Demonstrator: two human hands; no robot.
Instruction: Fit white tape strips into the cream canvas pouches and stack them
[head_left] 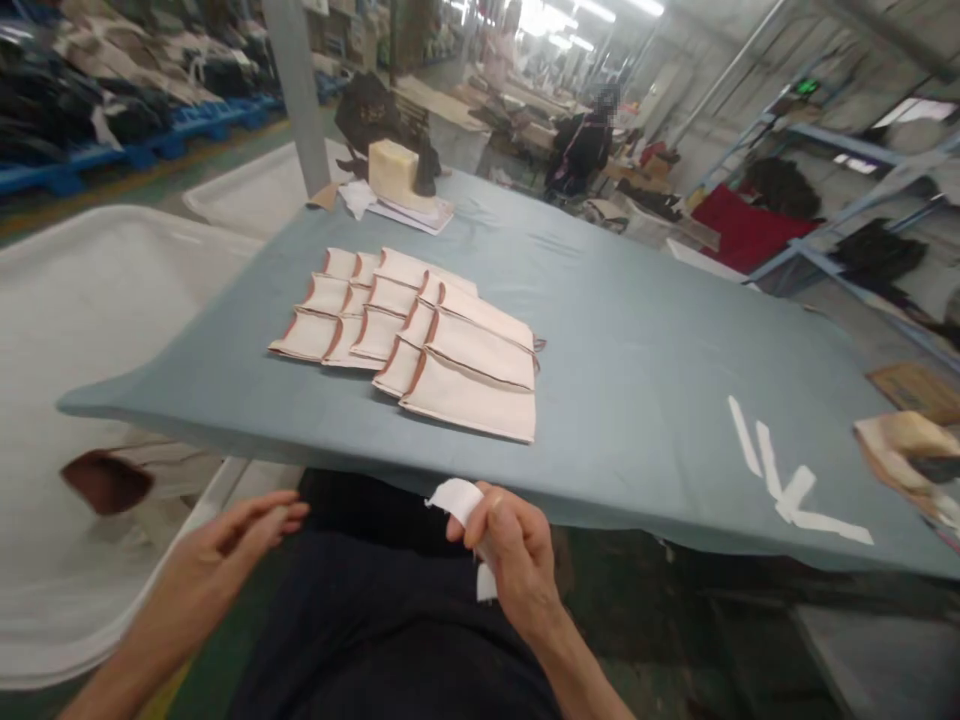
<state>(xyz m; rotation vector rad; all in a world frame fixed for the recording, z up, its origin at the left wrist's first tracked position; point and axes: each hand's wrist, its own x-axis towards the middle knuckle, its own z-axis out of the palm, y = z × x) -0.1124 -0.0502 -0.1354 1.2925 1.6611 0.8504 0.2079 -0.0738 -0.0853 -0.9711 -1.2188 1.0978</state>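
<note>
In the head view my right hand (pixel 514 550) is closed around a white strip (pixel 455 497), which looks like cloth or tape. One end curls out above the fingers and another end hangs below them. My left hand (pixel 251 535) is apart from it, over the rim side of the white bin, with its fingers stretched forward and nothing visible in them. Beyond both hands, overlapping rows of cream cloth pieces with brown edging (pixel 480 350) lie flat on the table. More white strips (pixel 769 460) lie loose near the table's front right edge.
The blue-grey covered table (pixel 615 370) spans the view. A large white bin (pixel 90 300) stands left, with a brown-and-cream item (pixel 109 480) inside. A yellowish block (pixel 392 170) sits on papers at the back. A metal post (pixel 296 90) rises there. A person (pixel 581 145) is farther away.
</note>
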